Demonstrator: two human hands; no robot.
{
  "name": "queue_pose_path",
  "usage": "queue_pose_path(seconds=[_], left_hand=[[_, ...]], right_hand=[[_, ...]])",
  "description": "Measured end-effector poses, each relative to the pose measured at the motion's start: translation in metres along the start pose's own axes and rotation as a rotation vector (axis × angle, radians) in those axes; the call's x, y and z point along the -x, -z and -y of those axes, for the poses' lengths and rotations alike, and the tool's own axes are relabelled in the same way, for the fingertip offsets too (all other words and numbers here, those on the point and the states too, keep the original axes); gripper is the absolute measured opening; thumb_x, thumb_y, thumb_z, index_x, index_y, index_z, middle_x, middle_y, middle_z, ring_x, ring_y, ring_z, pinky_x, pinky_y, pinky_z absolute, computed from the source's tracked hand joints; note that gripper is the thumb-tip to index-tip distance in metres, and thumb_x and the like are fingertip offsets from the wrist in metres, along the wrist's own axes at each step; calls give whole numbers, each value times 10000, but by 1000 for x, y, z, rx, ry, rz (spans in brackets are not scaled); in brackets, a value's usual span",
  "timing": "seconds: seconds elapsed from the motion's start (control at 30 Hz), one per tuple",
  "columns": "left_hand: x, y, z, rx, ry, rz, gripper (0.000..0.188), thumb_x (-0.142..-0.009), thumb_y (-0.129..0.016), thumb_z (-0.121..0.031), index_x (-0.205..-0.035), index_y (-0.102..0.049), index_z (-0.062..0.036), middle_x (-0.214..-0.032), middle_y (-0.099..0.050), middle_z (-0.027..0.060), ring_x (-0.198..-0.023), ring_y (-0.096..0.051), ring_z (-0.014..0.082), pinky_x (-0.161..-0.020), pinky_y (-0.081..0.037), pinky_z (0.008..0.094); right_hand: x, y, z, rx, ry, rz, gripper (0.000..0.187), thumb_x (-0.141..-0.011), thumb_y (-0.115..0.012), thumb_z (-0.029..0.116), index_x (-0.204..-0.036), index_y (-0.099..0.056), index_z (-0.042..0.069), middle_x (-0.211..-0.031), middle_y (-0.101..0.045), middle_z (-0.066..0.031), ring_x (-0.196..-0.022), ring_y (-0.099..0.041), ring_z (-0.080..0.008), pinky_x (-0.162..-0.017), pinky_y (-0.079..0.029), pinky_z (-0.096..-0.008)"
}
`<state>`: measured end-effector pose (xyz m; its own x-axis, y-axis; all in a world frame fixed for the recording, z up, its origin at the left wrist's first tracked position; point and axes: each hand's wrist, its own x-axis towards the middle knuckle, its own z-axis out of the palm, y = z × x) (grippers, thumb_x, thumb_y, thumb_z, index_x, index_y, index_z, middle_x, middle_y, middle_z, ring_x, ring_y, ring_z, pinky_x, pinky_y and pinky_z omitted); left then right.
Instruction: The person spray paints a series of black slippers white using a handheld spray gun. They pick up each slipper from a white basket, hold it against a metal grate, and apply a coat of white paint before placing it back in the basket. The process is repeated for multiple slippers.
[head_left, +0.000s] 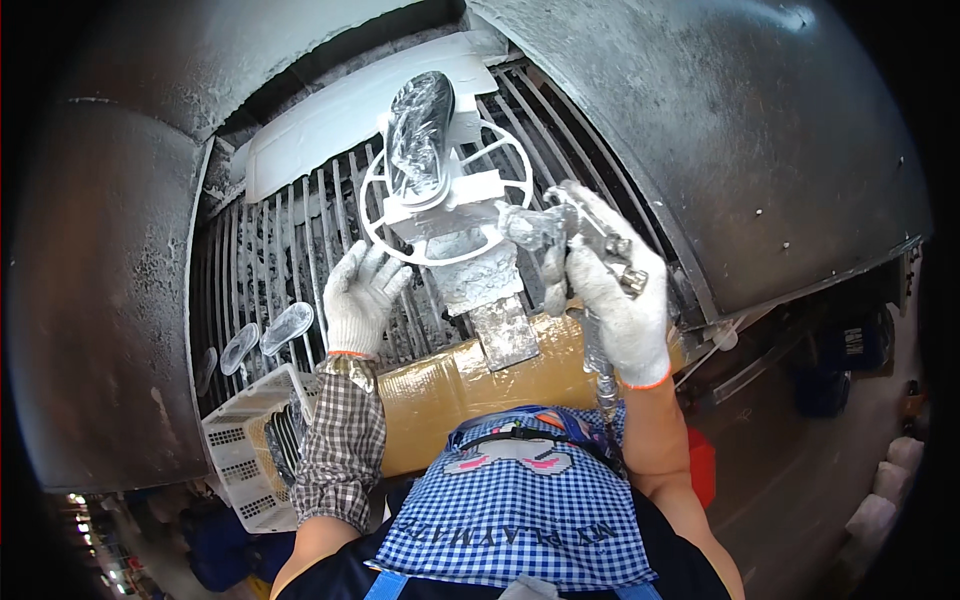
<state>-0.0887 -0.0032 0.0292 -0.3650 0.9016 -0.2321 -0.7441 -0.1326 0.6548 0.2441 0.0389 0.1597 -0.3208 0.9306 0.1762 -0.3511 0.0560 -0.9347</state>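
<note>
A spray gun (545,228) is gripped in the right hand (618,308); the left hand (360,302) is held spread, unloaded, beside a wheel-shaped stand (471,189). A shoe-shaped piece (420,130) is supported thereon (glossy, wrinkled). Its treatment is judged under way; the amount remaining cannot be determined.

Crusty metal spray gun (548,232), glossy dark sole (420,130), cloth apron (510,502)
</note>
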Motion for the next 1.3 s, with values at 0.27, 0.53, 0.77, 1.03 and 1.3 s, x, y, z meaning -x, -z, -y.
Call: queue_pose_path(seconds=[0.27, 0.53, 0.77, 1.03, 1.3], left_hand=[[-15, 2, -13, -2, -16, -43, 480, -1040, -604, -265, -1407, -507, 29, -1504, -530, 325, -1380, -552, 494, -1129, -498, 633], [-25, -5, -19, -15, -102, -19, 414, -1048, -583, -235, -1340, -487, 43, -1410, -587, 337, -1302, -606, 501, -1087, -545, 597], [-26, 5, -11, -6, -80, -33, 311, -1041, -570, -199, -1242, -568, 38, -1348, -643, 310, -1243, -657, 434, -1025, -592, 532], [11, -13, 36, -17, 31, -7, 422, -1054, -536, -245, -1315, -571, 85, -1328, -655, 293, -1193, -683, 413, -1026, -593, 539], [25, -19, 52, 185, 141, 71, 521, -1063, -532, -219, -1479, -480, 90, -1444, -587, 311, -1321, -612, 442, -1134, -527, 536]], right_hand=[[-27, 0, -23, -3, 93, -9, 555, -1080, -620, 123, -1568, -447, -74, -926, -707, -72, -733, -642, -74, -671, -546, -234], [-44, 0, -32, -2, 215, -153, 549, -1050, -685, 97, -1535, -498, -78, -985, -713, -36, -708, -616, -55, -646, -527, -223], [-25, -11, -15, 41, 13, 80, 545, -1064, -635, 120, -1553, -483, -67, -967, -719, -65, -760, -656, -79, -697, -548, -236], [-43, -20, -33, 36, 133, -84, 511, -1067, -627, 101, -1529, -505, -78, -999, -742, -74, -779, -661, -71, -694, -549, -234], [-40, -11, -29, 30, 148, -154, 548, -1050, -657, 45, -1547, -473, -92, -1215, -714, -110, -907, -655, -82, -777, -551, -228]])
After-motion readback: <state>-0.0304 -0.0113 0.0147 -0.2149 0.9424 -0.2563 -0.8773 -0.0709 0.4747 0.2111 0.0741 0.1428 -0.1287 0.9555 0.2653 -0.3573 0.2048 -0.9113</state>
